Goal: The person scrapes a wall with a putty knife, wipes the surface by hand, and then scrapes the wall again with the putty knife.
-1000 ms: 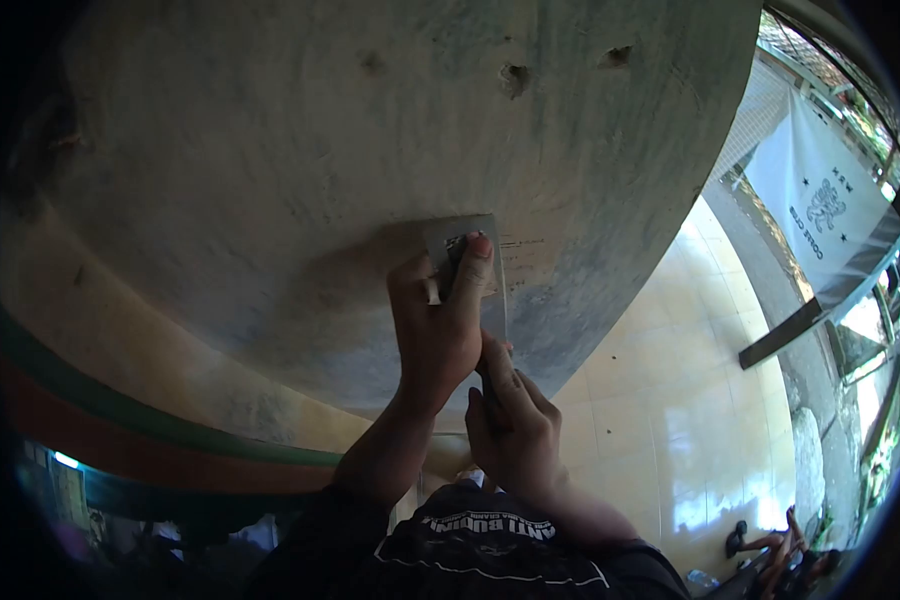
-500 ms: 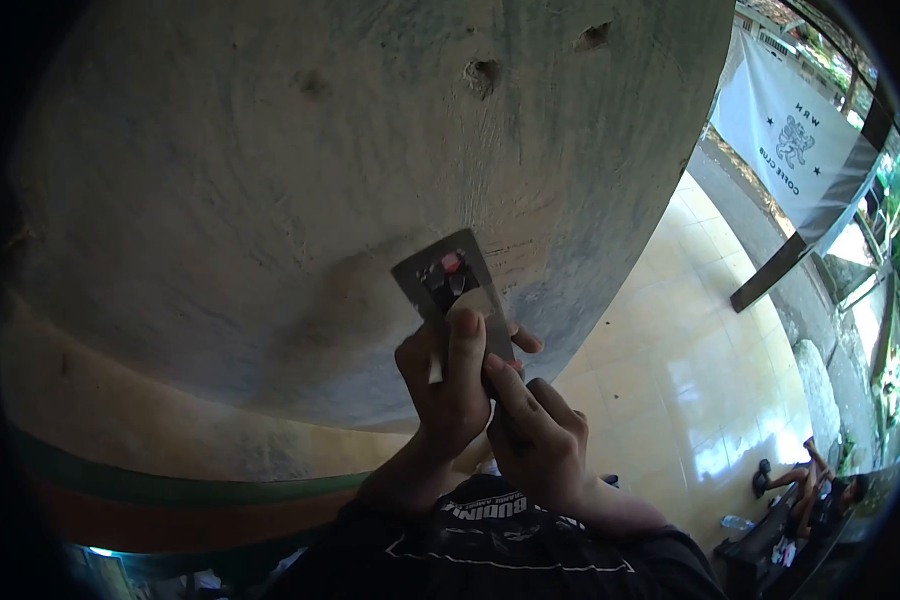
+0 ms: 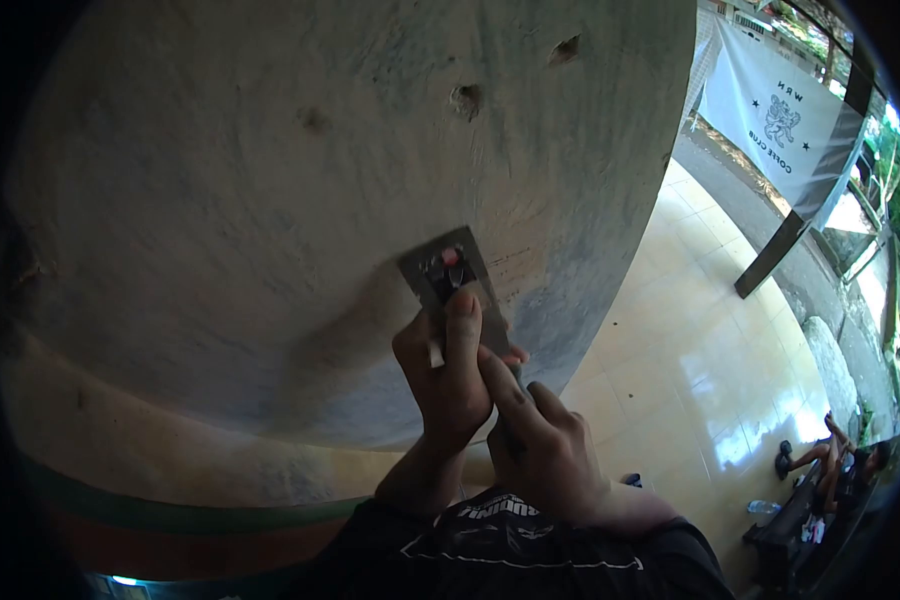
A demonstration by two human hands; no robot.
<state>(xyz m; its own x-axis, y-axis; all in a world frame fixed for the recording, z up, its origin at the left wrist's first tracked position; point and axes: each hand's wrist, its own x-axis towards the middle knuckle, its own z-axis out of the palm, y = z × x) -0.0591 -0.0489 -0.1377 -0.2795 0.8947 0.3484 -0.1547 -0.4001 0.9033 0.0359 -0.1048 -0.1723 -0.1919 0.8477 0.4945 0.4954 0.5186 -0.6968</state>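
Observation:
A flat rectangular metal scraper with a shiny face is held up close over the worn plaster wall. My left hand is closed round it, thumb pressed on the face and other fingers behind. A pale strip shows beside that thumb. My right hand is closed at the lower end of the scraper, its index finger by my left hand. A dark, handle-like part shows between the right hand's fingers; the rest is hidden in the grip.
Holes pit the wall above the scraper. To the right lies a glossy tiled floor. A white banner hangs by a dark post. At the lower right a person sits on a dark bench, with a plastic bottle nearby.
The view has shifted slightly, so the wall holes and banner sit further left. Fingertips of my left hand that stuck out right of the scraper are now tucked closer. Both hands keep their grip.

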